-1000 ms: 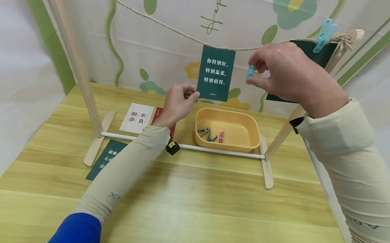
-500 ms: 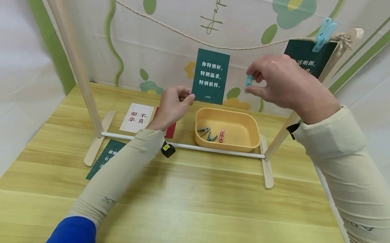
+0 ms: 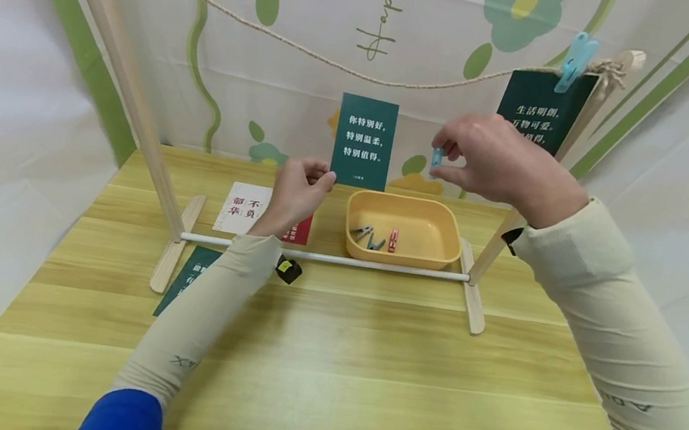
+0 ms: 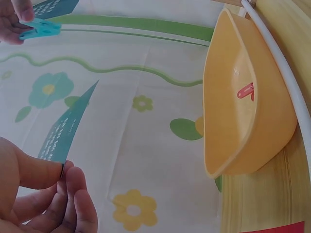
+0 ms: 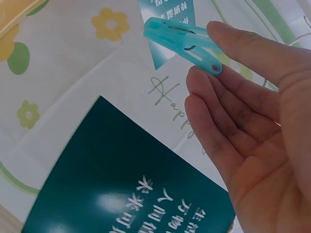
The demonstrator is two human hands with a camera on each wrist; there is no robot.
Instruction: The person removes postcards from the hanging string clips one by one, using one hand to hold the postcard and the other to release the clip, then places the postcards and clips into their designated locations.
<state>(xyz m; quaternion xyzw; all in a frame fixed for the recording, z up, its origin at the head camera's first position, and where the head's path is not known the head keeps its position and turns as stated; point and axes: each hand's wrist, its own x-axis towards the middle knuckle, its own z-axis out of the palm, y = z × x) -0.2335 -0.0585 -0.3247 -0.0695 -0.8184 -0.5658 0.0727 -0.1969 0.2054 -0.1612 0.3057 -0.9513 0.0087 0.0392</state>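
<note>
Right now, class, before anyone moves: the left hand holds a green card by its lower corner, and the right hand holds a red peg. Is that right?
Not quite: the peg in the right hand is light blue, as the right wrist view shows. The left hand does hold a green card by its lower corner.

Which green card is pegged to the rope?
The rightmost card, hanging from the rope under a blue peg. The left hand holds another card; the third card lies on the table.
</note>
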